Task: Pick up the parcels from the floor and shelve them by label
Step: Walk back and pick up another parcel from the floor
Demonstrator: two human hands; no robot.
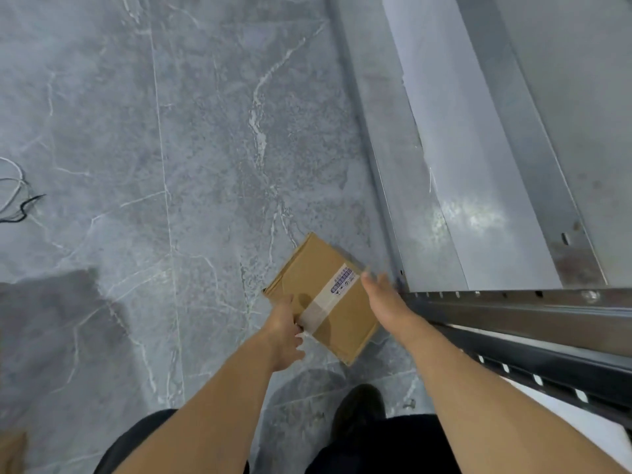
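nothing here can be read. the only print sits on a small white label stuck on the top face of the cardboard parcel, just left of the right hand's fingertips and up and to the right of the left hand. it carries a few short rows of dark blue marks, too small and blurred to make out as letters or numbers. the label lies at the far end of a strip of clear tape that runs across the parcel toward the left hand; the tape itself bears no print that shows.
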